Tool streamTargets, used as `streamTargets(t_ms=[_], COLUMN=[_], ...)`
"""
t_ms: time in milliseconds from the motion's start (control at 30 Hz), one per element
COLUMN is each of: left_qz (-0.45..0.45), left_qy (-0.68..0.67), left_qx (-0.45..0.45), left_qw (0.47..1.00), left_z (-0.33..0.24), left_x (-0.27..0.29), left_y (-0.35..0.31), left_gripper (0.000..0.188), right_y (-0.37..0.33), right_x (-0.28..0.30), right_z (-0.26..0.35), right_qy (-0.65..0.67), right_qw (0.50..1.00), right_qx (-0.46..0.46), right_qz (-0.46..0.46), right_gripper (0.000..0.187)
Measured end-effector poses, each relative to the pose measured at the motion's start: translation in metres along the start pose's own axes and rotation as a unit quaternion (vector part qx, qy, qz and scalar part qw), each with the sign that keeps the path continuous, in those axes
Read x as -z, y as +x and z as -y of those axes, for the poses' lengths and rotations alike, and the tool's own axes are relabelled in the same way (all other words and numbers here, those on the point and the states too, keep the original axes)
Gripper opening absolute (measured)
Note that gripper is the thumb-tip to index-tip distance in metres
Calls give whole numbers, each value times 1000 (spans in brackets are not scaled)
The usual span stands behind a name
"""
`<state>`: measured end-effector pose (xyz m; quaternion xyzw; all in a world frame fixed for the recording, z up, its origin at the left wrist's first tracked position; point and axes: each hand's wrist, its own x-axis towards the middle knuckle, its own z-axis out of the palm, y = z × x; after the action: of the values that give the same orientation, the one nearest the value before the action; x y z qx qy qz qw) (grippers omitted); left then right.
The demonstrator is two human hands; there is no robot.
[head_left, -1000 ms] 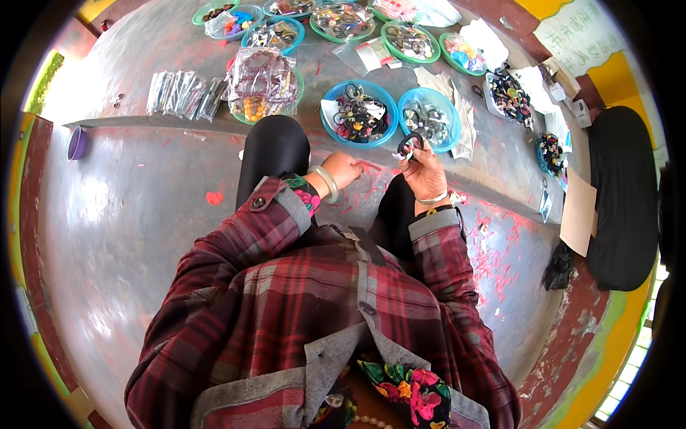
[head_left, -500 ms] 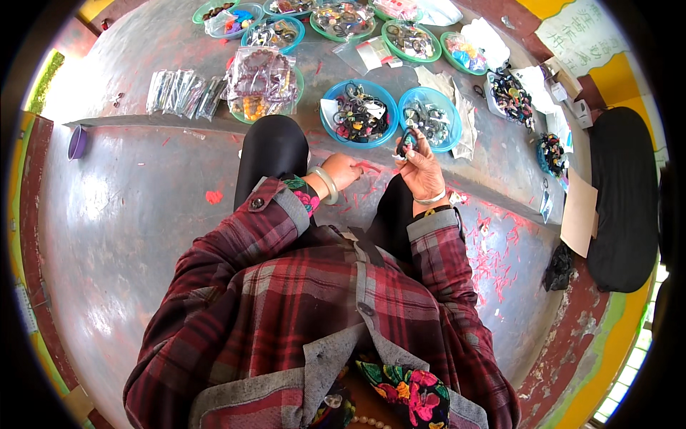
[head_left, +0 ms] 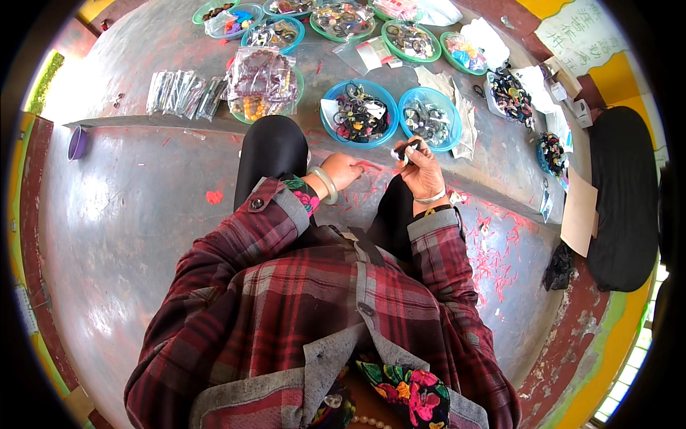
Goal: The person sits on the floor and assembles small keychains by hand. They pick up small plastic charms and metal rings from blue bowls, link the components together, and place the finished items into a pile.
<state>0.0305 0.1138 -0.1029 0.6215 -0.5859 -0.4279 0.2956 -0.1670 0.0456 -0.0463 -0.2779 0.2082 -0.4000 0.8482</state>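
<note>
Raised in front of the blue baskets, my right hand (head_left: 423,176) pinches a small black trinket (head_left: 406,149) with a whitish end. Its exact kind is too small to make out. My left hand (head_left: 341,170), with a pale bangle (head_left: 326,186) on its wrist, is held low between my knees. Its fingers are closed near a thin red strip (head_left: 369,165); whether they grip it is unclear. Just beyond my hands stand a blue basket (head_left: 331,130) full of dark corded trinkets and another blue basket (head_left: 454,130) holding bagged small pieces.
A basket piled with bagged bead bracelets (head_left: 261,82) and a row of slim plastic packets (head_left: 184,93) sit on the raised ledge. Several more baskets stand behind. Red scraps (head_left: 493,250) litter the floor at right, near a cardboard sheet (head_left: 578,214). A purple bowl (head_left: 78,143) is at left.
The black trinket has turned in my right hand, from upright to lying sideways, and the fingers have come down slightly over it. My left hand stays in place.
</note>
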Motion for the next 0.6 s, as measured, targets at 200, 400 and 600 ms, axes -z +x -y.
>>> streamTargets(t_ms=[200,400,600], left_qz=[0,-9,-8], left_qy=[76,103,97], left_qx=[-92,-75,-57], left_qw=[993,992,994], left_z=[-10,-8,-8], left_x=[1,3,3], left_y=[-5,-6,-6], left_gripper=[26,27,25], right_y=[0,-1,-1], right_x=[-19,-15,-15], right_z=[-2,1,0], right_qy=[-123,-50,-77], right_qw=[990,998,996], right_qx=[-28,-44,-39], right_qz=[-57,-9,-12], right_gripper=[27,34,38])
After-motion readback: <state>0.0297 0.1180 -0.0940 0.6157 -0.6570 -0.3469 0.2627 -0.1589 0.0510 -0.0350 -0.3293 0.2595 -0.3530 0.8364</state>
